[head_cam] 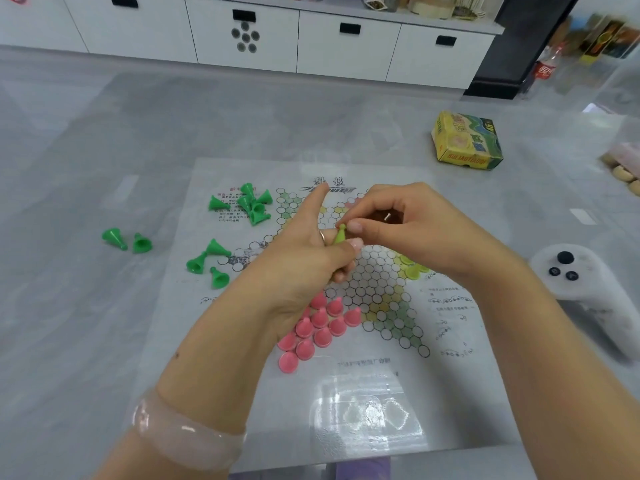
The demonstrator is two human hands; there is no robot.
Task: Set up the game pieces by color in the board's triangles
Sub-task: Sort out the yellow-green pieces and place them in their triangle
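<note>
Left of frame: green pieces [221,237] tipped over on tabletop [86,150] and board [346,393] | centre: your left hand [304,268] and right hand [398,226] pinch yellow-green piece [340,234] | below: pink pieces [318,329] upright in triangle.

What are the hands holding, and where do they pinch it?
A yellow-green game piece. The left hand grips its lower body; the right hand fingertips touch near its knobbed top.
</note>
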